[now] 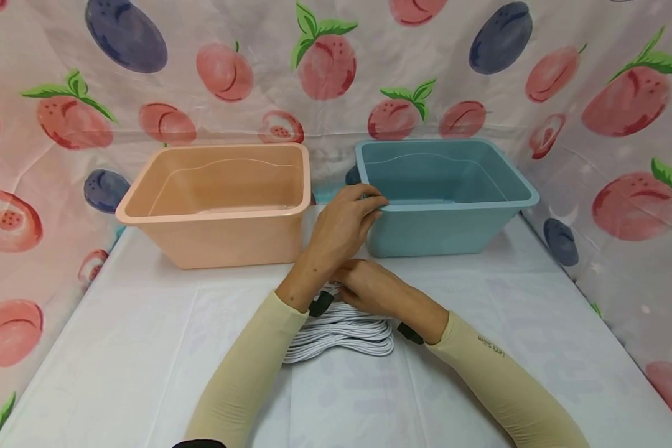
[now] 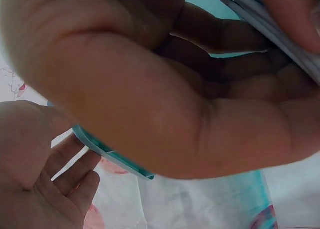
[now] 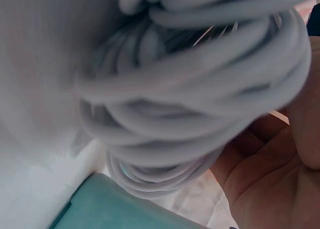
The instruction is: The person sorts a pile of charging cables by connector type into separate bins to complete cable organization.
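Note:
A bundle of white cable (image 1: 341, 333) lies in loops on the cloth-covered table, in front of the bins. My right hand (image 1: 375, 287) grips its far end, where the left forearm partly hides the fingers. In the right wrist view the cable loops (image 3: 185, 104) fill the upper part, with the right palm (image 3: 270, 184) beside them. My left hand (image 1: 344, 218) crosses above the right one and reaches the near left corner of the blue bin (image 1: 448, 230). In the left wrist view, the left fingers (image 2: 82, 164) look relaxed near the bin's rim (image 2: 115, 159).
A peach-coloured bin (image 1: 229, 242) stands left of the blue one at the back of the table. A fruit-print curtain (image 1: 280, 37) hangs behind and along both sides. White cloth (image 1: 134, 348) covers the tabletop.

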Demonstrator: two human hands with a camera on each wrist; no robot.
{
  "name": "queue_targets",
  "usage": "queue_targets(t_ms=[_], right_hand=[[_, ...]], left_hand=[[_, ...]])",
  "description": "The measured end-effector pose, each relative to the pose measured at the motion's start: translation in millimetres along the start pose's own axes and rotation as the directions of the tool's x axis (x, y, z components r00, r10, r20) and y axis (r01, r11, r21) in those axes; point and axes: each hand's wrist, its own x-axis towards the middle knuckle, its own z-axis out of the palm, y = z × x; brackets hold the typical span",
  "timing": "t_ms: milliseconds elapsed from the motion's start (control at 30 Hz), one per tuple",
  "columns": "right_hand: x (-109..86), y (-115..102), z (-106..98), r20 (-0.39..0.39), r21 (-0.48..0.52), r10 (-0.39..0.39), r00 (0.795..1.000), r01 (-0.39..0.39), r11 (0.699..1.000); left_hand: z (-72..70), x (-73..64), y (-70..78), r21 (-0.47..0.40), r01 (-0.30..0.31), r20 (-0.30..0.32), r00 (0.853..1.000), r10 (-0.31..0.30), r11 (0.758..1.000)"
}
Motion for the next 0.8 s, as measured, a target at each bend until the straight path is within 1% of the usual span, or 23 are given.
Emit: queue_targets(t_ms=[200,400,500,800], right_hand=[[-0.2,2.3,-5.0,0.006,-0.021,-0.027,1.000,0.027,0.999],[-2.0,5.4,-10.5,0.047,-0.021,-0.007,0.999,0.008,1.000],[-3.0,7.1,-14.0,0.068,-0.022,0.008,0.998,-0.007,1.000],[-8.5,9.2,-36.9,0.080,0.007,0.015,0.997,-0.016,1.000]], left_hand=[[-0.4,0.2,-0.4,-0.003,-0.002,-0.002,1.000,0.002,1.000],[0.2,0.6,-0.7,-0.007,-0.013,-0.005,1.000,0.013,1.000],[0.2,0.5,-0.5,-0.011,-0.008,-0.006,1.000,0.008,1.000],[-0.7,-0.3,0.0,-0.008,0.008,0.003,1.000,-0.008,1.000]])
